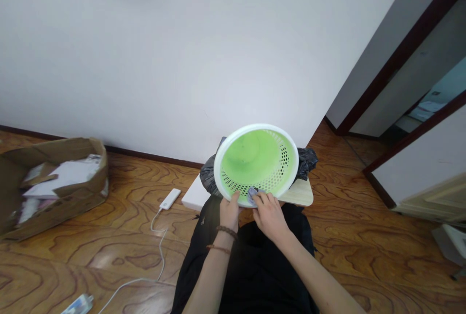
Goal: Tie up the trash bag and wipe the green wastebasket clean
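A person's left hand (pixel 229 213) closes its fingers on the near rim of a green-and-white basket (pixel 251 158), tilted open just ahead of both hands, while the fingers of the right hand (pixel 271 216) pinch a purple cloth (pixel 252 194) at its near inner wall, just right of the left thumb. Black plastic (pixel 307 161) shows either side of the basket beyond the fingers, above a pale surface (pixel 301 193) right of the right fingers. Well left of the fingers, a power strip (pixel 170 199) and a carton (pixel 78 200) rest on the floor (pixel 134 224).

White wall (pixel 174 71), dark baseboard (pixel 145 155); glossy wood-grain floor (pixel 345 246); dark-framed doorway (pixel 398 86) at right
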Action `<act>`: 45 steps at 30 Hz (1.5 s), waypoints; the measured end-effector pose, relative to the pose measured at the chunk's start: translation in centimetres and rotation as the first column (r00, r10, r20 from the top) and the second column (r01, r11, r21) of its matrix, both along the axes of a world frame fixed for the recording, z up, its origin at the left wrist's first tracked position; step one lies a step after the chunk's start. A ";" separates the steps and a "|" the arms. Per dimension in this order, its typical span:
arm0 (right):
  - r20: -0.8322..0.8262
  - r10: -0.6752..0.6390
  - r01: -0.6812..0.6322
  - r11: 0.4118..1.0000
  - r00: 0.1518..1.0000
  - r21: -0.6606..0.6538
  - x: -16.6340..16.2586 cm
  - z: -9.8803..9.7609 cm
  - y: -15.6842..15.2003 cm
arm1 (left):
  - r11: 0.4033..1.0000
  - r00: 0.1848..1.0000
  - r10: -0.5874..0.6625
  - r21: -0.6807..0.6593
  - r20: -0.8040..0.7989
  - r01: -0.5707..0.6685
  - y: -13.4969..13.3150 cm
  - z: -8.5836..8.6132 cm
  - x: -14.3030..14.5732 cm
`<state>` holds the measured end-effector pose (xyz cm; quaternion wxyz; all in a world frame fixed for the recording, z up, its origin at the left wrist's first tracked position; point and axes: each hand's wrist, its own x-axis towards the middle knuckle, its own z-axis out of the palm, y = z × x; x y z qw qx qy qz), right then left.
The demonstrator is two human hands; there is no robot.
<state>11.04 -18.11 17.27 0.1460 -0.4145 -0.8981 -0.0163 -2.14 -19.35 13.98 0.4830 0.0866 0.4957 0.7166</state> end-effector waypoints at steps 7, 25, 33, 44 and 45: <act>0.043 -0.002 0.000 0.998 0.999 0.057 0.7 -0.5 1.4 | 0.998 0.999 -0.053 -0.039 0.010 0.053 0.2 0.0 0.2; -0.004 -0.063 0.063 0.998 0.998 0.018 0.7 -0.4 0.1 | 0.990 0.994 -0.066 -0.127 -0.085 0.055 -0.1 0.7 -0.8; 0.034 -0.050 0.049 0.998 0.998 0.041 0.7 1.0 1.0 | 0.990 0.999 -0.030 -0.138 -0.013 0.028 -0.2 1.0 -0.7; -0.062 -0.081 0.078 0.995 0.995 -0.055 -0.3 -0.1 0.3 | 0.996 0.999 -0.021 -0.082 0.050 0.025 -0.1 0.9 0.8; -0.077 -0.066 0.061 0.996 0.995 -0.063 -0.6 -0.1 0.0 | 0.997 0.998 -0.024 -0.073 0.057 0.028 -0.1 0.9 0.9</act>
